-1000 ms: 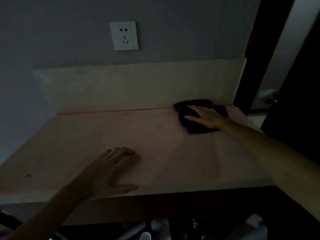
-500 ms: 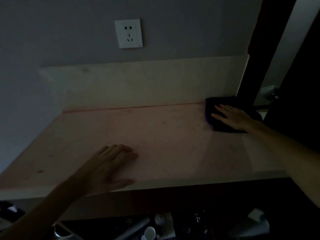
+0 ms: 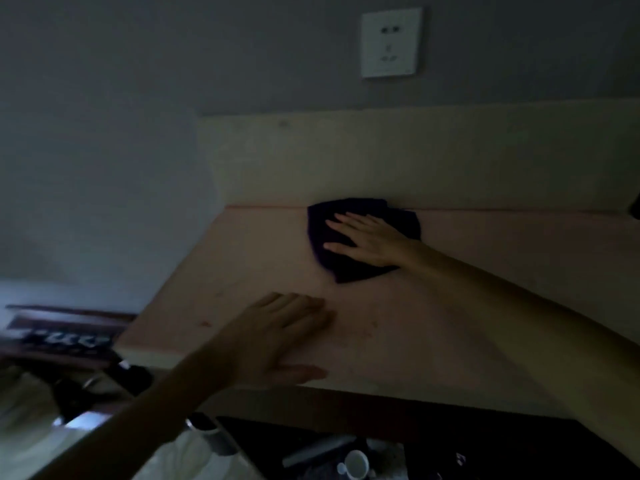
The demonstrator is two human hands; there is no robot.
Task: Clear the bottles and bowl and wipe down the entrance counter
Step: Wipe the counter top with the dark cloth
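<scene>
Your right hand (image 3: 367, 239) lies flat on a dark cloth (image 3: 360, 237), fingers spread and stretched out, palm pressing down; it does not clutch the fabric, only rests on top of it. That cloth sits on the counter (image 3: 467, 299) near the back edge, touching or just beside the pale backsplash (image 3: 450, 157), roughly in the middle of the counter's width as you see it. Part of the cloth shows beyond your fingertips and below your palm, rumpled into an uneven shape.

Your left hand (image 3: 277, 337) is open too, palm down on the bare counter close to the front edge, fingers together and pointing toward the back, thumb out along the rim. It holds nothing. Both hands are well apart, the left one nearer to you and a little to the left of the cloth.

You have a pinkish-tan counter surface with a few faint marks on it. On the grey wall above the backsplash hangs a white wall socket (image 3: 391, 43). Below the counter's front edge the light is very dim: you can make out a small white cup (image 3: 355, 464) among dark clutter, though the rest is too murky to name. At the far left, lower down, a dark item with white lettering is blurred beyond reading.
</scene>
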